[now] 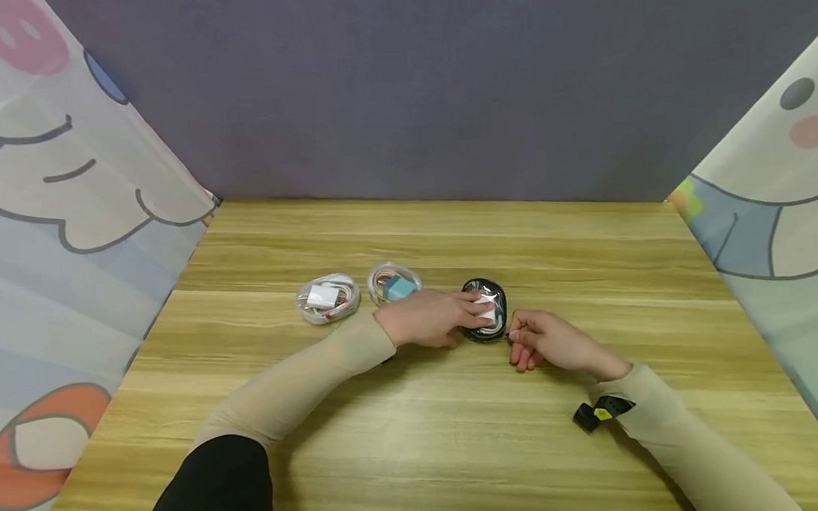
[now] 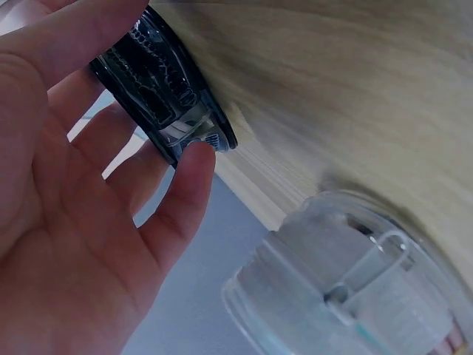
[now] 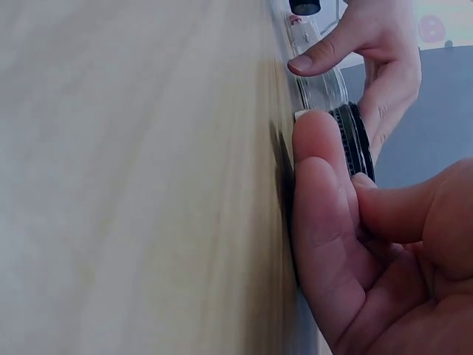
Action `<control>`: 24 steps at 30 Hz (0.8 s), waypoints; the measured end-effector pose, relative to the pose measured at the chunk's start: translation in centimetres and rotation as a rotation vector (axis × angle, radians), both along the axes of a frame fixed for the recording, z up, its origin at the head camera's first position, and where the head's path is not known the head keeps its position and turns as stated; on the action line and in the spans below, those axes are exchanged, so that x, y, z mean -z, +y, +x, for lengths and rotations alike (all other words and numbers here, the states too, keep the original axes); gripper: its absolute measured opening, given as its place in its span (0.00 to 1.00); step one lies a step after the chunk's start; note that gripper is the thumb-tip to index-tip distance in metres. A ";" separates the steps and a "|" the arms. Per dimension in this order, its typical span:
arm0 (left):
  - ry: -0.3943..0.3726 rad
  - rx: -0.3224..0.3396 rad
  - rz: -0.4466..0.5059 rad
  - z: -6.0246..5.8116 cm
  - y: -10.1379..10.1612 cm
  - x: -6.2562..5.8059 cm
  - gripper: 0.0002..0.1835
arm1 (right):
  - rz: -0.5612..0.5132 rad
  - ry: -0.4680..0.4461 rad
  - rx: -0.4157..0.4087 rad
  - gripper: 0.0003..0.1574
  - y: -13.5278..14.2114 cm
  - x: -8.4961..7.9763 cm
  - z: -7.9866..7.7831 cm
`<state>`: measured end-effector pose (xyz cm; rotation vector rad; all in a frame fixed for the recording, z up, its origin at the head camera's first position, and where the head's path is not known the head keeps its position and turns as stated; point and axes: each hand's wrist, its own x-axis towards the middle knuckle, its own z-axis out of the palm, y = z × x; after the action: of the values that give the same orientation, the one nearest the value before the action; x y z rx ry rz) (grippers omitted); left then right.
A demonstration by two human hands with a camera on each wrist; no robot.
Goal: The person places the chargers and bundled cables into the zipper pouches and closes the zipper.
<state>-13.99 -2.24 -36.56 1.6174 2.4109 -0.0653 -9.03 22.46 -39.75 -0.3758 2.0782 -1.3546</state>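
A black-rimmed zip case (image 1: 493,289) with a clear top lies on the table, and a white plug and cable show through it. My left hand (image 1: 430,316) rests its outstretched fingers across the case's top; the left wrist view shows one fingertip on its clear window (image 2: 194,127). At the case's right edge, my right hand (image 1: 550,342) pinches a small dark zipper pull (image 1: 509,334) between thumb and fingers. The right wrist view has the case's ridged black side (image 3: 356,142) just past those fingertips, which largely hide the pull.
Left of the black case lie two clear oval cases: one with a white charger (image 1: 323,297) and cable, one with a blue charger (image 1: 399,287), partly behind my left hand. Beyond the wooden table (image 1: 416,451) stands a grey panel (image 1: 403,98). Printed curtains (image 1: 51,275) flank it.
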 end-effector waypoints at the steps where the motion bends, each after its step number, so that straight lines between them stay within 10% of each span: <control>1: -0.001 0.000 0.001 0.0 0.0 0.0 0.38 | -0.001 0.002 -0.003 0.12 0.0 0.0 0.0; 24: -0.040 -0.063 0.012 1.1 -0.1 -0.3 0.40 | 0.021 0.037 0.162 0.11 0.6 -0.6 -0.9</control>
<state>-12.86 -2.29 -36.26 1.5314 2.4341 -0.0078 -9.89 23.02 -39.12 -0.2288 2.1920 -1.4267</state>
